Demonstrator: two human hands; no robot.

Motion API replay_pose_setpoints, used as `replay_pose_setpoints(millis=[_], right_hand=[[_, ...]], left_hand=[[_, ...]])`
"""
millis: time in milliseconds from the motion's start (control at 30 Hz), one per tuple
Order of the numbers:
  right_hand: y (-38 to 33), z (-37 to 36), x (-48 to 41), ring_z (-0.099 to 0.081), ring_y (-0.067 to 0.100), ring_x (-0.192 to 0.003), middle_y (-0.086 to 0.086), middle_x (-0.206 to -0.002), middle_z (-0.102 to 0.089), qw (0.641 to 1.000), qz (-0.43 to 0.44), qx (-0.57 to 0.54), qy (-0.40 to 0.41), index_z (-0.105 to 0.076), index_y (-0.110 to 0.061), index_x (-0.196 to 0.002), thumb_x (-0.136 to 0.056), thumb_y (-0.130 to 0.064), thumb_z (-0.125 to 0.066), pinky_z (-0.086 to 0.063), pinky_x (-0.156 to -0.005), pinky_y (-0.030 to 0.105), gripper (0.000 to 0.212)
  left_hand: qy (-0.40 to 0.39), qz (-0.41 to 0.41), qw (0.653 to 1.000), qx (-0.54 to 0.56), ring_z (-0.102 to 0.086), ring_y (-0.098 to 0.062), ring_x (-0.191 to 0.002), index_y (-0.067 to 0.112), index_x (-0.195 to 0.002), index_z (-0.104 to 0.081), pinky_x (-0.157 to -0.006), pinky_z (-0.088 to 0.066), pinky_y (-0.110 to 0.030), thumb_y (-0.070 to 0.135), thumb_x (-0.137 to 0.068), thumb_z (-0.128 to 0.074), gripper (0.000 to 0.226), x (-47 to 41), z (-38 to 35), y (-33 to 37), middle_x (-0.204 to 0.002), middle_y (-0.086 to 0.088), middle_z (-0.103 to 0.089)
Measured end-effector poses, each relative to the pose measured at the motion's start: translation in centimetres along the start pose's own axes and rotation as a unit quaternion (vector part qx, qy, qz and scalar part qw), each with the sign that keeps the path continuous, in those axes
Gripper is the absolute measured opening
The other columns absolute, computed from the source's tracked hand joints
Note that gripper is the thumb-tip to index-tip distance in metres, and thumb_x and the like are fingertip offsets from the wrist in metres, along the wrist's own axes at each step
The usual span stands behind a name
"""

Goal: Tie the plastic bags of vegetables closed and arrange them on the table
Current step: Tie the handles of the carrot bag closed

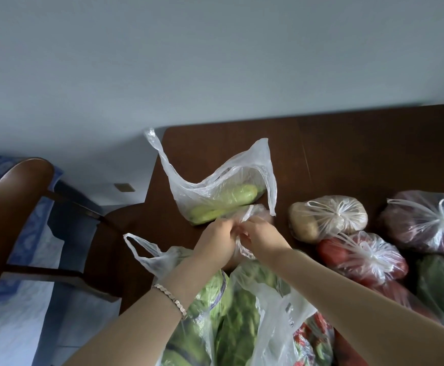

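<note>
Bag being tied [244, 233]: small plastic bag at table centre, mostly hidden under both hands.
Left hand [216, 240]: pinches one handle, pulling it taut for the knot.
Right hand [261, 237]: clenched on the other handle.
Tied bags: potatoes [326, 217], tomatoes [363, 256], grouped right.
Untied: zucchini bag [220, 196] gapes at far left; leafy greens bag [215, 313] near.
Table [347, 143]: dark wood.

Bags of vegetables on the worktop

Open courgette bag [223, 191] near the left edge; tied potato bag [328, 216], tomato bag [363, 257] toward the right.
</note>
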State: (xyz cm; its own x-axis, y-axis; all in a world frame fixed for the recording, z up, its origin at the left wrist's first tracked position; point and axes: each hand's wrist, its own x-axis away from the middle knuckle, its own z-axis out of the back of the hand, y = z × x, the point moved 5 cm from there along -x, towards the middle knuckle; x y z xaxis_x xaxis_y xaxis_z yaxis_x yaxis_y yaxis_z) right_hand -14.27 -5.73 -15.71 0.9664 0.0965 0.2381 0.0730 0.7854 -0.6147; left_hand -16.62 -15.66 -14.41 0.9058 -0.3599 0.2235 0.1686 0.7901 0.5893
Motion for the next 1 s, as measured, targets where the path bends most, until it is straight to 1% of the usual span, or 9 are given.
replay_pose_setpoints(millis=[167,300,433,567,667,733,867,933,1000], right_hand=[[1.0,0.9,0.3,-0.055,0.029,-0.071,0.015,-0.074,-0.064,0.985,-0.046,-0.144,0.089,-0.069,0.002,-0.084,-0.084,-0.011,-0.057,-0.033,-0.059,0.022,0.018],[2.2,0.6,1.1,-0.055,-0.001,-0.057,-0.007,-0.066,-0.063,0.943,-0.121,-0.274,0.145,-0.073,-0.006,-0.088,-0.077,-0.012,-0.07,-0.041,-0.058,0.006,0.013],[2.5,0.4,1.2,-0.05,-0.002,-0.044,-0.009,-0.056,-0.062,0.89,-0.146,-0.42,0.103,-0.069,-0.013,-0.078,-0.076,-0.004,-0.071,-0.044,-0.052,0.016,0.01],[2.5,0.0,1.4,-0.048,0.006,-0.041,0.002,-0.057,-0.059,0.802,-0.158,-0.577,-0.013,-0.069,-0.014,-0.07,-0.075,0.018,-0.058,-0.042,-0.043,0.016,0.034],[2.9,0.4,1.4,-0.042,0.001,-0.042,0.0,-0.056,-0.055,0.907,-0.081,-0.412,0.021,-0.076,-0.025,-0.078,-0.075,0.013,-0.061,-0.04,-0.049,0.012,0.041],[2.3,1.0,1.2,-0.044,0.003,-0.048,-0.004,-0.058,-0.057,0.968,-0.009,-0.24,0.08,-0.076,-0.022,-0.086,-0.076,0.0,-0.069,-0.036,-0.054,0.01,0.025],[1.1,0.8,0.9,-0.061,0.019,-0.064,0.008,-0.071,-0.065,0.982,0.115,-0.016,0.15,-0.072,-0.008,-0.073,-0.078,-0.02,-0.059,-0.051,-0.057,0.026,0.017],[1.0,0.6,0.7,-0.063,0.024,-0.064,0.007,-0.074,-0.063,0.973,0.135,0.078,0.168,-0.067,-0.012,-0.066,-0.079,-0.029,-0.047,-0.051,-0.053,0.024,0.03],[0.6,0.6,0.8,-0.061,0.02,-0.061,0.003,-0.073,-0.06,0.959,0.132,0.18,0.174,-0.063,-0.016,-0.062,-0.078,-0.034,-0.04,-0.048,-0.056,0.023,0.033]], left_hand=[[0.024,0.026,0.994,0.104,-0.056,-0.022,-0.081,-0.003,-0.09,-0.063,-0.063,-0.031,-0.02,0.019,-0.092,-0.055,0.024,0.3,0.2,-0.6,-0.088,-0.017,-0.065],[0.038,0.053,0.986,0.152,-0.052,-0.018,-0.071,-0.001,-0.087,-0.067,-0.057,-0.033,-0.013,0.02,-0.09,-0.058,0.023,0.3,-0.2,-1.1,-0.07,-0.007,-0.06],[0.027,0.074,0.982,0.173,-0.051,-0.015,-0.073,0.001,-0.09,-0.067,-0.057,-0.036,-0.01,0.018,-0.091,-0.056,0.021,0.0,-0.5,-1.2,-0.068,0.003,-0.056],[0.0,0.087,0.98,0.18,-0.055,-0.014,-0.083,0.004,-0.101,-0.066,-0.066,-0.034,-0.017,0.02,-0.092,-0.054,0.022,-0.3,-0.9,-1.3,-0.094,-0.01,-0.068],[-0.025,0.134,0.974,0.182,-0.061,-0.032,-0.1,0.013,-0.109,-0.066,-0.081,-0.044,-0.033,0.026,-0.092,-0.054,0.025,-0.5,-1.8,-1.7,-0.107,-0.018,-0.067],[-0.036,0.176,0.964,0.197,-0.06,-0.041,-0.094,0.017,-0.108,-0.066,-0.072,-0.047,-0.036,0.03,-0.091,-0.055,0.024,-0.4,-2.1,-1.9,-0.11,-0.027,-0.064],[-0.035,0.199,0.951,0.233,-0.059,-0.045,-0.096,0.012,-0.103,-0.069,-0.051,-0.029,-0.021,0.024,-0.091,-0.056,0.021,-0.4,-2.0,-1.7,-0.105,-0.033,-0.063],[-0.033,0.193,0.954,0.226,-0.059,-0.026,-0.068,0.011,-0.09,-0.07,-0.052,-0.032,-0.022,0.021,-0.091,-0.057,0.017,-0.4,-1.6,-1.5,-0.082,-0.023,-0.06],[-0.017,0.187,0.963,0.194,-0.052,-0.021,-0.066,0.018,-0.067,-0.064,-0.063,-0.038,-0.027,0.021,-0.089,-0.057,0.024,-0.6,-1.5,-1.5,-0.072,-0.007,-0.058]])
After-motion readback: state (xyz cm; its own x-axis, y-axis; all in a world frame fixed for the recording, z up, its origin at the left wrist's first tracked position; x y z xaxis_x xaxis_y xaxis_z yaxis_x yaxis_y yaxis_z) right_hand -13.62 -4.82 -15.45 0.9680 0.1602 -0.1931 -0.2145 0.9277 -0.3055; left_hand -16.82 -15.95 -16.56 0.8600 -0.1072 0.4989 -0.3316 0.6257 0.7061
